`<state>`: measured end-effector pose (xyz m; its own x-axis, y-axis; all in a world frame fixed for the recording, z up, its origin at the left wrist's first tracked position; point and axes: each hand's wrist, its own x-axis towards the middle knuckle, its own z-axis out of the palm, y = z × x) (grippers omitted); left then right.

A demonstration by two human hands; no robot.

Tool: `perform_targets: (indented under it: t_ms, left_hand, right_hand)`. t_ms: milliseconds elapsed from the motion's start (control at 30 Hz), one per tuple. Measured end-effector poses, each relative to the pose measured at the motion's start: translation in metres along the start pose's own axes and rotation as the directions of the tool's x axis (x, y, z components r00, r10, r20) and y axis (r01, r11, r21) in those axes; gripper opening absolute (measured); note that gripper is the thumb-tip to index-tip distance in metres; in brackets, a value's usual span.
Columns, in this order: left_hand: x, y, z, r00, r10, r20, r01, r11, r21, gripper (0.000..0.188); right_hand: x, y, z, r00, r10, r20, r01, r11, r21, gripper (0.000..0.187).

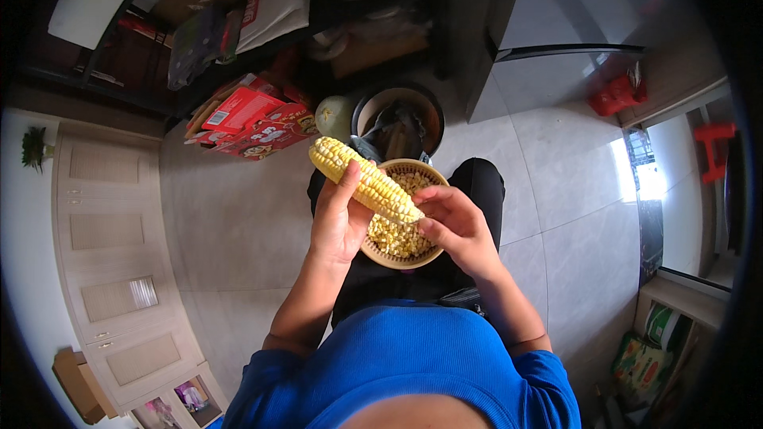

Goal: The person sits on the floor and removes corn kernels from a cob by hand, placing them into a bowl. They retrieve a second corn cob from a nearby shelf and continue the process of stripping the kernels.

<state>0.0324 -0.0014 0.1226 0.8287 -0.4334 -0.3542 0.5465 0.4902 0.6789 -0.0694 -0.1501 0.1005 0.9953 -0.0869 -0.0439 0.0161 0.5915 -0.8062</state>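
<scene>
Corn cob point(364, 182) yellow with whitish patches, mostly full of kernels; mid-frame, slanting from upper left to lower right, raised over a round tan basket point(435, 255). Basket upright, just right of frame centre; loose pale-yellow kernels point(395, 240) inside.

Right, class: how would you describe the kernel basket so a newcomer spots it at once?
Start at the person's blue shirt at bottom centre, then look up to the corn cob in the left hand. Partly hidden beneath it is a round tan basket. Unlike the dark-rimmed bin beyond, it contains loose yellow kernels.
</scene>
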Motion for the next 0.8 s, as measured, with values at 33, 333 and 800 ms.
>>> perform_targets:
  t_ms: [33, 333, 800]
  left_hand:
    - [0.000, -0.001, -0.001, 1.000, 0.012, -0.015, -0.012, 1.000, 0.025, 0.034]
    - [0.003, -0.007, 0.000, 0.990, 0.123, -0.075, -0.114, 0.987, 0.109, 0.027]
    - [0.003, -0.009, 0.006, 0.968, 0.227, -0.105, -0.212, 0.967, 0.140, 0.025]
  right_hand:
    - [-0.001, -0.002, 0.002, 0.999, 0.041, 0.004, -0.041, 0.999, -0.026, 0.031]
    - [-0.001, -0.008, 0.019, 0.981, 0.105, -0.161, -0.149, 0.946, -0.288, 0.020]
    - [0.001, -0.003, 0.022, 0.981, -0.016, -0.192, -0.074, 0.887, -0.455, 0.015]
